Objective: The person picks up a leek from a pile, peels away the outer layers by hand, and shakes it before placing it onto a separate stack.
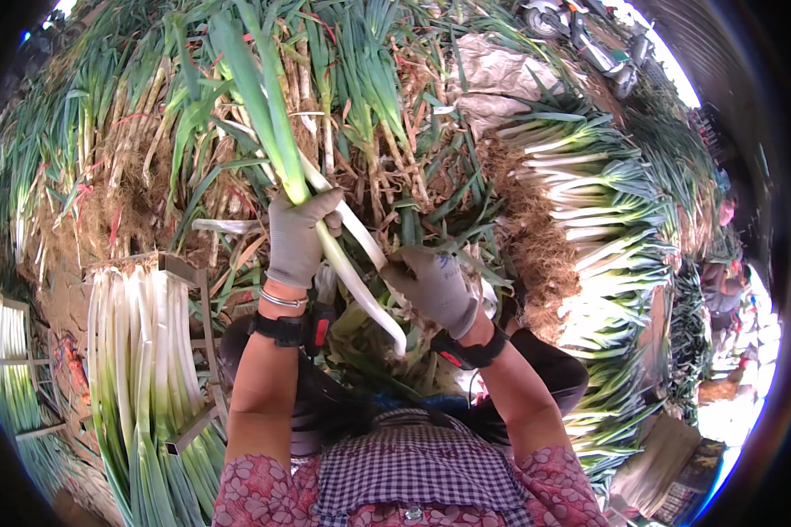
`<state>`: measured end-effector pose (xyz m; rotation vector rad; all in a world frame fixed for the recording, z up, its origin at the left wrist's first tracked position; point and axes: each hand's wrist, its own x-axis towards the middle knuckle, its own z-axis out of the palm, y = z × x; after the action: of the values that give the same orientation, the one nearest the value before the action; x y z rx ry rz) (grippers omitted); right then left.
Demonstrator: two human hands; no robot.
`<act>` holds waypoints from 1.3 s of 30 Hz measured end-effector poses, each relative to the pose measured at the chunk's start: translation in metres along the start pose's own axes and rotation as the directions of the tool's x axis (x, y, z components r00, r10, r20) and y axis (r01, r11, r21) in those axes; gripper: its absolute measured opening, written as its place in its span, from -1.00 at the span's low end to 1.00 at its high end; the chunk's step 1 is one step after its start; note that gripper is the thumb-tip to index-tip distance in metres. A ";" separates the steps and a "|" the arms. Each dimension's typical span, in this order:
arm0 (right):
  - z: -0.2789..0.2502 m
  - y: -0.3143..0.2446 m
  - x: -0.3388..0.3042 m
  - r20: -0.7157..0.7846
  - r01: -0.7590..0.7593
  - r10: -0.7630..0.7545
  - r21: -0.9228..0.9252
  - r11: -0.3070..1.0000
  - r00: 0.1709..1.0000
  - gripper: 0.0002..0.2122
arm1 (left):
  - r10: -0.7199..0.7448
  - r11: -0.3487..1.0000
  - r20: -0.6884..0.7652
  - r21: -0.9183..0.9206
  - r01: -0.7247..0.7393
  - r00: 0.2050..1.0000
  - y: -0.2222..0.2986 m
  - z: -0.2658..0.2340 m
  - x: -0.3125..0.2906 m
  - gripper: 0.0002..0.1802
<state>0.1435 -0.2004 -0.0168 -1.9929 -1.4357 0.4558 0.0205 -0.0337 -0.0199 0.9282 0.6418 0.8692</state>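
Observation:
My left hand, in a grey work glove, is closed around a long green onion. Its green leaves rise up and away, and its bare white end hangs down to the right over my lap. A second white stalk passes behind my left fingers and slants down to my right hand. That gloved hand is curled, with thumb and fingers closed at the stalk's lower end. Exactly what the fingertips pinch there is partly hidden.
Bundled green onions with dry roots stand along the far side. At left, a metal rack holds clean white stalks. More onions with roots lie in a long row at right. Peeled leaves litter the ground between my knees.

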 end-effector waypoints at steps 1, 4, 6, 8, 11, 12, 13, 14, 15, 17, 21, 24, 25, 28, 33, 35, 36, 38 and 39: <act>0.001 -0.002 0.002 0.008 0.013 -0.013 -0.017 1.000 1.000 -0.80 | -0.010 1.000 0.002 -0.003 0.010 1.000 0.000 0.000 -0.001 -0.86; 0.011 0.001 0.002 -0.028 0.057 -0.065 -0.221 0.974 0.998 -0.82 | -0.014 1.000 0.005 0.009 0.014 1.000 0.001 -0.002 -0.002 -0.85; 0.020 0.007 -0.001 -0.081 0.084 -0.096 -0.136 0.987 0.992 -0.83 | 0.011 0.995 0.035 0.099 -0.014 0.999 0.001 -0.006 -0.002 -0.89; 0.020 0.010 -0.006 -0.141 0.114 -0.121 -0.054 0.992 0.983 -0.84 | -0.009 0.998 0.045 0.058 0.007 0.999 0.003 -0.007 -0.001 -0.88; 0.010 0.011 -0.016 0.169 -0.347 0.377 0.809 0.475 0.911 -0.83 | -0.035 0.999 0.068 -0.030 0.037 0.997 0.006 -0.012 0.001 -0.86; 0.004 0.014 -0.018 0.167 -0.345 0.378 0.810 0.474 0.911 -0.83 | -0.044 0.996 0.080 -0.075 0.051 0.996 0.008 -0.013 0.002 -0.85; -0.003 0.017 -0.022 0.248 -0.397 0.391 0.842 0.364 0.886 -0.83 | -0.024 0.995 0.090 -0.095 0.033 0.996 0.010 -0.013 0.001 -0.86; -0.010 0.020 -0.024 0.329 -0.444 0.392 0.860 0.251 0.859 -0.83 | -0.023 0.995 0.095 -0.095 0.032 0.995 0.010 -0.013 0.001 -0.86; -0.009 0.024 -0.031 0.339 -0.402 0.328 0.903 0.148 0.882 -0.83 | -0.016 0.992 0.093 -0.119 0.027 0.996 0.012 -0.014 0.001 -0.86; -0.010 0.033 -0.049 0.170 -0.276 0.319 0.905 0.323 0.932 -0.82 | -0.007 0.991 0.086 -0.133 0.018 0.996 0.009 -0.018 0.006 -0.86; -0.030 0.050 -0.075 0.209 -0.233 0.341 0.972 0.028 0.916 -0.88 | -0.017 0.978 0.042 -0.206 0.025 0.999 0.003 -0.026 0.012 -0.83; -0.048 0.070 -0.096 0.223 -0.287 0.393 0.952 0.111 0.892 -0.87 | -0.021 0.988 0.039 -0.155 0.027 0.999 -0.002 -0.014 0.003 -0.83; -0.053 0.079 -0.101 0.184 -0.300 0.407 0.922 0.244 0.895 -0.86 | -0.014 0.994 0.008 -0.112 0.015 1.000 -0.005 -0.014 0.003 -0.84; -0.078 0.108 -0.129 0.144 -0.308 0.574 0.931 0.199 0.806 -0.84 | 0.022 1.000 -0.088 -0.002 -0.022 0.996 0.007 -0.014 0.007 -0.89; -0.072 0.049 -0.087 -0.167 -0.140 0.171 0.182 0.973 0.971 -0.69 | 0.038 0.998 -0.097 -0.046 -0.043 0.995 0.016 -0.014 0.006 -0.89; -0.049 0.005 -0.052 -0.250 0.044 -0.077 -0.135 0.990 0.965 -0.55 | 0.031 0.998 -0.104 -0.044 -0.036 0.994 0.008 -0.006 0.005 -0.89; -0.033 -0.008 -0.039 -0.223 0.044 -0.067 -0.107 0.993 0.973 -0.50 | 0.033 0.998 -0.113 -0.040 -0.038 0.993 0.004 -0.002 0.007 -0.90; -0.008 -0.010 -0.021 -0.246 0.115 -0.144 -0.130 0.985 0.959 -0.49 | 0.028 0.999 -0.085 -0.040 -0.032 0.996 0.001 -0.001 0.010 -0.90; 0.007 0.002 -0.017 -0.245 0.009 -0.011 -0.012 1.000 0.970 -0.52 | 0.019 0.996 -0.086 -0.082 -0.027 0.996 0.003 -0.001 0.010 -0.90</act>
<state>0.1350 -0.2148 -0.0246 -1.9721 -1.2957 0.1889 0.0237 -0.0241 -0.0186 0.8282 0.6642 0.9532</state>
